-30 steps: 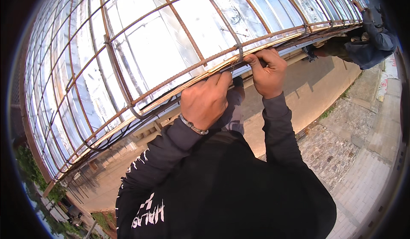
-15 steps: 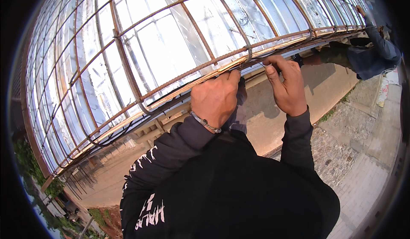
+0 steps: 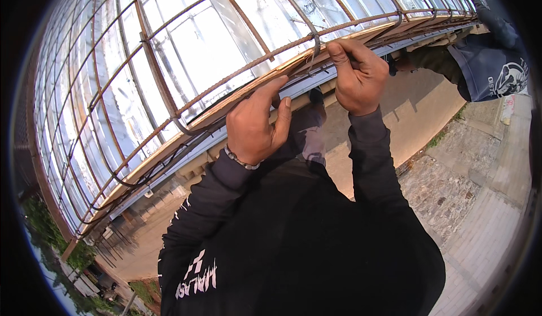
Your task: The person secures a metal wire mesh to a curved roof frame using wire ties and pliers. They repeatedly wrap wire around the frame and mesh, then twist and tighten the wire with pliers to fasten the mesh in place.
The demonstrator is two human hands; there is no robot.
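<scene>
Along the edge of a shiny metal deck (image 3: 197, 62), a rusty ribbed steel bar (image 3: 248, 70) runs over a thin wooden edge strip (image 3: 237, 94). My left hand (image 3: 255, 125) is close against that strip, its thumb apart from the forefinger and nothing visible between them. Just right of a hooked bar end (image 3: 317, 44), my right hand (image 3: 359, 80) is closed in a pinch. Whatever lies between its fingertips is hidden or too small to name. Thin dark strands show below the hook, between my two hands.
A grid of crossing bars (image 3: 144, 36) covers the deck, with several hooked ends curling over its edge. Far below lies brown ground (image 3: 418, 115) beside a paved strip (image 3: 480, 242). Another person in a dark printed shirt (image 3: 488, 70) is at the far right along the edge.
My left hand has drawn back left and down from the hook, its thumb now apart. My right hand has risen slightly leftward, nearer the hook. The other person's shirt now shows more.
</scene>
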